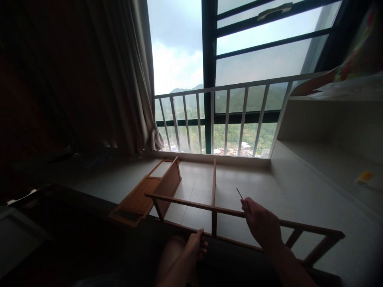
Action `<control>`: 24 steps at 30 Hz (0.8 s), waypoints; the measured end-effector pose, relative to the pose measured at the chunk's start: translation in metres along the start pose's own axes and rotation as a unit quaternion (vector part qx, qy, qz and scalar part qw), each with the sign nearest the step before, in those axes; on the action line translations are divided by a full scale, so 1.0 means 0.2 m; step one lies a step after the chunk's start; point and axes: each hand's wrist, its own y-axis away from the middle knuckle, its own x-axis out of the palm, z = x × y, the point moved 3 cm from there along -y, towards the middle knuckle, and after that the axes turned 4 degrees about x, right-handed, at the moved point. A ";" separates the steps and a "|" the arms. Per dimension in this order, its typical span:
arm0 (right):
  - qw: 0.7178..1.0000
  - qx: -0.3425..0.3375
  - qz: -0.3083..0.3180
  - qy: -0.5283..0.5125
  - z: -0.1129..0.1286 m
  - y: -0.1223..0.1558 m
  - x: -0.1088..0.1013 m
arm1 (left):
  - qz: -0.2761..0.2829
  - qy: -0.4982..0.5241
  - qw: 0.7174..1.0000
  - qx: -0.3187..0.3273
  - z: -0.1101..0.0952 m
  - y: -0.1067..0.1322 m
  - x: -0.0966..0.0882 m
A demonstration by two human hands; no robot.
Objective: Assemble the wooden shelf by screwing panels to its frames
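Observation:
A wooden frame of thin brown bars [191, 204] lies across a pale window ledge [257, 179], with one bar running away towards the window. My left hand [196, 245] is closed around the near rail of the frame at its lower edge. My right hand [261, 223] hovers over the frame's long bar and pinches a thin dark rod-like tool [239, 193] that points up and left. A wooden box-like panel piece [149, 191] joins the frame at its left end.
A beige curtain [125, 75] hangs at the left of a large window with a white railing [227, 115]. White shelves [332, 131] rise at the right, with a small yellow object [365, 176] on one. A dark surface [60, 235] fills the lower left.

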 end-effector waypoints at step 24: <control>0.981 0.000 0.062 0.186 -0.01 0.01 0.12 | -0.273 0.385 0.843 0.257 -0.65 0.23 -1.76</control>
